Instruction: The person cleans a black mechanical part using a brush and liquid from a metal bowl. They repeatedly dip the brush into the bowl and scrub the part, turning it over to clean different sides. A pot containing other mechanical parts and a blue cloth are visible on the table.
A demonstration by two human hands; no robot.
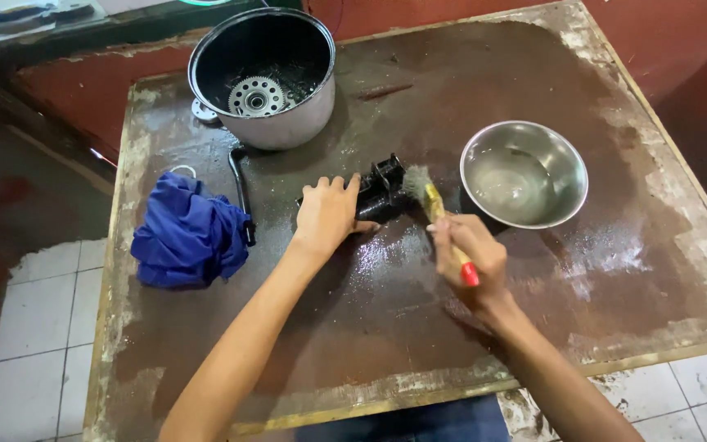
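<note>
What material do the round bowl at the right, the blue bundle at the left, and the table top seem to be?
Bowl: probably steel, since it is silvery and reflective. Blue bundle: cloth, soft and crumpled into folds. Table: likely a painted board, its brown coat worn pale along the edges and glistening wet near the middle.

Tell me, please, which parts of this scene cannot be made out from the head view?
- Black metal part: its left end is hidden under the left hand.
- Brush: the right hand wraps its handle; the bristles are blurred.
- Pot: apart from the toothed sprocket, its dark inside is unreadable.
- Steel bowl: whether it holds liquid is unclear.
</note>
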